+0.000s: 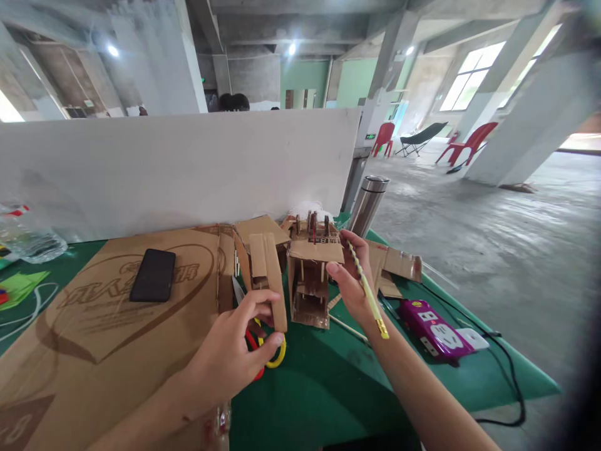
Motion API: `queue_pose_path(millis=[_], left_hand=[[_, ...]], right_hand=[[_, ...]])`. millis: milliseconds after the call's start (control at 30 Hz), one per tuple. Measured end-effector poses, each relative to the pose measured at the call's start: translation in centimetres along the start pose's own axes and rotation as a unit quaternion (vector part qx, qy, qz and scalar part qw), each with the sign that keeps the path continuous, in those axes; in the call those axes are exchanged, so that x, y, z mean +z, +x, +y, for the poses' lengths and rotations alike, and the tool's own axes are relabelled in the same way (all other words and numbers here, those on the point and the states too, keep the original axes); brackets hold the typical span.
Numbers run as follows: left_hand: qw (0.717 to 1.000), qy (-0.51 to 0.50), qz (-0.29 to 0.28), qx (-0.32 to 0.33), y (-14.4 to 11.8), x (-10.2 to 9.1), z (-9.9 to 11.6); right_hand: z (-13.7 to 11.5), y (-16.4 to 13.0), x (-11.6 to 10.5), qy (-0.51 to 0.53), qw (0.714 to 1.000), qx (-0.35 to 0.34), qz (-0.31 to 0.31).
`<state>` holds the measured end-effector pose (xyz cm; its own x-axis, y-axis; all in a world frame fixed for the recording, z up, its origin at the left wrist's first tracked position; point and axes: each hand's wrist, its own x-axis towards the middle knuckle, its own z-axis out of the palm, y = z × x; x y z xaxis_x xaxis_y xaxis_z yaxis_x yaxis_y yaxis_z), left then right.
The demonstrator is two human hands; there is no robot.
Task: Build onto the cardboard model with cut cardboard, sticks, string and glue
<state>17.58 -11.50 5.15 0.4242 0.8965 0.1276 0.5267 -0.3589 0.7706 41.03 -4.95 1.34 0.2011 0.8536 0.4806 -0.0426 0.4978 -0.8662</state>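
Observation:
My left hand (237,341) pinches a folded cardboard piece (278,282) by its lower end, holding it upright. A yellow patterned pencil (372,299) with a yellow end lies across my right hand (354,279). The thumb and fingertips of that hand are at the right edge of a small cardboard structure (310,307), which has an open front, inner levels and short upright bits on top. Whether they grip that edge, I cannot tell. Below my left hand show a yellow handle loop (282,355) and a red handle (252,340), partly covered by the fingers.
A large cardboard sheet (188,326) with a black phone (153,275) covers the left of the green table (300,401). To the right are a purple power strip (434,329) with a black cable and a steel flask (369,203). A white partition (188,169) stands behind.

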Motion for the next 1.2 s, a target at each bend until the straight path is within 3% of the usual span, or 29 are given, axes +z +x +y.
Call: queue_pose_path(millis=[200, 333, 433, 600, 800, 933, 1067, 1200], left_hand=[[0.999, 0.0, -0.027, -0.018, -1.0, 0.9, -0.6], [0.999, 0.04, -0.015, 0.008, -2.3, 1.3, -1.0], [0.998, 0.045, -0.029, 0.044, -3.7, 1.6, -1.3], [0.981, 0.039, -0.186, 0.044, -4.2, 2.2, -1.8], [0.944, 0.113, -0.307, 0.046, -1.5, 2.5, -3.3], [0.948, 0.098, -0.301, -0.016, -0.5, 2.5, -3.8], [0.95, 0.071, -0.304, -0.029, -0.2, 2.7, -4.0], [0.958, 0.048, -0.281, -0.038, 0.1, 3.0, -4.6]], right_hand=[[-0.9, -0.6, -0.2, -0.031, 0.999, -0.036, -0.004], [-0.1, -2.1, -2.3, -0.051, 0.997, -0.058, -0.015], [0.3, -4.0, -4.4, -0.148, 0.988, -0.031, 0.016], [0.5, -6.3, -6.7, -0.338, 0.941, -0.008, -0.02], [1.5, -7.4, -7.6, -0.4, 0.916, -0.02, -0.029], [1.9, -8.7, -7.8, -0.423, 0.902, -0.055, -0.072], [2.0, -10.1, -7.5, -0.439, 0.886, -0.109, -0.104], [2.1, -11.3, -7.2, -0.441, 0.882, -0.116, -0.118]])
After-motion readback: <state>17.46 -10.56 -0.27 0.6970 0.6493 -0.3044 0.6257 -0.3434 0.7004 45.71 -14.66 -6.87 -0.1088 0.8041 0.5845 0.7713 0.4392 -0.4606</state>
